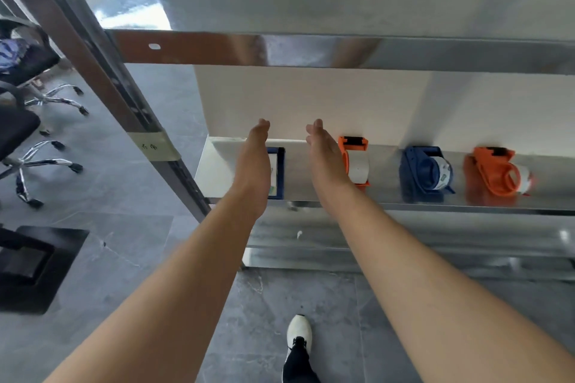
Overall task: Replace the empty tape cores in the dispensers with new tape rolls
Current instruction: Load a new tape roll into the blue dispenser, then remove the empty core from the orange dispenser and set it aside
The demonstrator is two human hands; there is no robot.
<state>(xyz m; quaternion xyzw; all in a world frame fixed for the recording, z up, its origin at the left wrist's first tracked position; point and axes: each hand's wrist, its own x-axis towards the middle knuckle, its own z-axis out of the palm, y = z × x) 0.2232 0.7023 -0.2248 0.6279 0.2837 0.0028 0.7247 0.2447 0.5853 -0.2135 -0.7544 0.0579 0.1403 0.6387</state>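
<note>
Shoe: white with black laces [299, 331], on a dark-trousered leg at the bottom edge, set on the floor.
Floor: grey stone-look tiles [149, 258]; a black square mat [40, 264] lies at the left.
Forearms: both bare, stretched forward from the lower corners toward the rack.
Left hand: [253, 158] fingers straight and together, palm turned toward the other hand, holding nothing; it covers part of the leftmost blue dispenser, and whether it touches cannot be told.
Right hand: [323, 155] the same flat, straight-fingered pose, empty, palm facing left; just beside the near orange dispenser.
Gap: the two hands are apart, side by side over the left end of the middle shelf.
Middle shelf: shiny metal [385, 171], carrying four dispensers in a row.
Leftmost blue dispenser: [279, 171] mostly hidden by the left hand; something white shows inside.
Near orange dispenser: [354, 162] holds a pale roll [359, 166]; full roll or bare core cannot be told.
Second blue dispenser: [424, 169] well to the right of the hands, with a white printed roll [443, 172] in it.
Far-right orange dispenser: [497, 171] lying tilted, a pale roll partly showing at its right.
Office chairs: black, chrome-legged [31, 134], left of the rack.
Post: brown metal upright [124, 96] with a taped label.
Wall: pale [311, 96], behind the shelf.
Upper shelf: metal [311, 50], above the hands.
</note>
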